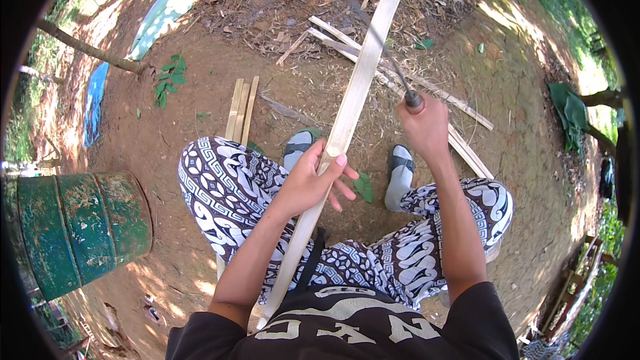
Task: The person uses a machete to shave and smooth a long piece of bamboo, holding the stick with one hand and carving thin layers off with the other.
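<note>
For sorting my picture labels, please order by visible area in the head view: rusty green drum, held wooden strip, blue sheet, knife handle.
1. Rusty green drum, widest area
2. Wooden strip, long but narrow
3. Blue sheet
4. Knife handle

The long strip (360,87) slants from the person's lap forward and rightward, passing between the two feet as seen from above, with the left hand (313,179) around its middle. Right of it is the right hand (425,123), around the knife (414,101). Short strips (240,112) lie beyond the left knee; loose strips (463,105) lie ahead and to the right (some crossing behind the long strip). The barrel (83,227) is at far left, a leaf (362,187) between the feet.
</note>
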A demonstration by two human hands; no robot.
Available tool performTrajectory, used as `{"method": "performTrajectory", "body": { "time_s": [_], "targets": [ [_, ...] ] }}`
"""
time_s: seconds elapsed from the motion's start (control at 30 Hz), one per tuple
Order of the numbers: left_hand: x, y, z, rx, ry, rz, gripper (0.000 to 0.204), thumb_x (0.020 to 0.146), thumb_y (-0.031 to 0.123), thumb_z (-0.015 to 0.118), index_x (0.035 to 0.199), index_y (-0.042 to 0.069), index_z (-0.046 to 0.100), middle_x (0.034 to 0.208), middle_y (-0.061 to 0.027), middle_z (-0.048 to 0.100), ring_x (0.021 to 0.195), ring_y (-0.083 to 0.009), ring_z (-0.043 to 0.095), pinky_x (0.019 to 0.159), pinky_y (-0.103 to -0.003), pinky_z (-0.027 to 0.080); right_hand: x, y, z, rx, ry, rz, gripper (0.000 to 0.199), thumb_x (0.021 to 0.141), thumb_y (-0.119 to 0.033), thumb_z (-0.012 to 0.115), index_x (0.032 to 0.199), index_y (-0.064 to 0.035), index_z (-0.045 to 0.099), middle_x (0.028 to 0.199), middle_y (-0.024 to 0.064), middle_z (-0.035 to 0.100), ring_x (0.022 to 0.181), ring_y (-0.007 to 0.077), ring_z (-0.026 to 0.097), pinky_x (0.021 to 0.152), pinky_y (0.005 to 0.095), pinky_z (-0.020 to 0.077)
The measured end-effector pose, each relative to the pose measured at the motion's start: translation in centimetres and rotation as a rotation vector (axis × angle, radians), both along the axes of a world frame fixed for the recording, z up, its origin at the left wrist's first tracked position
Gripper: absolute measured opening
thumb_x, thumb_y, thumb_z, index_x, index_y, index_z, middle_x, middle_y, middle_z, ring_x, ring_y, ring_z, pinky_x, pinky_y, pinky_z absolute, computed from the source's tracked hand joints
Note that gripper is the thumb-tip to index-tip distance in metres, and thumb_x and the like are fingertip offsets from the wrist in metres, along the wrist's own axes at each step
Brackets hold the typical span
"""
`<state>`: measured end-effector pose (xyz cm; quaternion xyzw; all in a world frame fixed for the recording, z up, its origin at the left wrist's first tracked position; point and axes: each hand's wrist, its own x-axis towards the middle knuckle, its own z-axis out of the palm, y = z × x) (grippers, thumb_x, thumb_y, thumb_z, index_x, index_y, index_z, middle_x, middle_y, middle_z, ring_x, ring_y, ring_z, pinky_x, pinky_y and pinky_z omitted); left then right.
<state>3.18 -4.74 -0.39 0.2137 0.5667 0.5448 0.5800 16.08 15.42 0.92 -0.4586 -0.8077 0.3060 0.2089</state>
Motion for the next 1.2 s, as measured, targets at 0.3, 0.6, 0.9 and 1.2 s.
{"method": "performTrajectory", "body": {
  "time_s": [0.3,0.6,0.9,1.2],
  "targets": [
    [-0.5,-0.5,-2.1,0.119,0.650,-0.054,0.027,0.104,0.020,0.051,0.119,-0.003,0.054,0.074,-0.0110,0.061,0.051,-0.0179,0.055,0.051,-0.031,0.045,-0.5,-4.4,-1.9,0.185,-0.231,0.438,0.011,0.069,-0.013,0.065,0.075,-0.0052,0.061,0.066,0.0196,0.064,0.065,0.0407,0.065,0.063,0.0495,0.0528],
    [0.9,-0.6,-2.8,0.081,0.954,0.047,0.023,0.103,0.011,0.047,0.113,-0.009,0.053,0.081,-0.0301,0.059,0.072,-0.0472,0.058,0.066,-0.050,0.044,-1.6,-4.9,-3.4,0.163,-0.347,0.441,0.012,0.066,-0.013,0.065,0.073,-0.0047,0.060,0.065,0.0186,0.063,0.065,0.0416,0.064,0.062,0.0501,0.0527],
    [0.0,-1.7,-3.8,-0.028,1.063,0.031,0.036,0.103,0.013,0.045,0.128,-0.012,0.046,0.096,-0.0344,0.062,0.087,-0.0505,0.061,0.075,-0.054,0.048,1.2,8.8,-8.0,0.059,-0.388,-0.382,0.027,0.086,-0.024,0.061,0.085,0.0001,0.074,0.080,0.0232,0.071,0.079,0.0410,0.072,0.076,0.0503,0.0578],
    [-1.0,-0.7,-3.0,-0.001,0.747,0.167,0.040,0.099,0.026,0.061,0.124,-0.005,0.054,0.086,-0.0081,0.064,0.062,-0.0136,0.062,0.056,-0.032,0.049,-0.7,-0.2,-5.0,-0.097,0.008,0.008,0.019,0.079,-0.016,0.059,0.070,0.0001,0.063,0.058,0.0181,0.060,0.052,0.0261,0.059,0.056,0.0430,0.0483]
  ]
}}
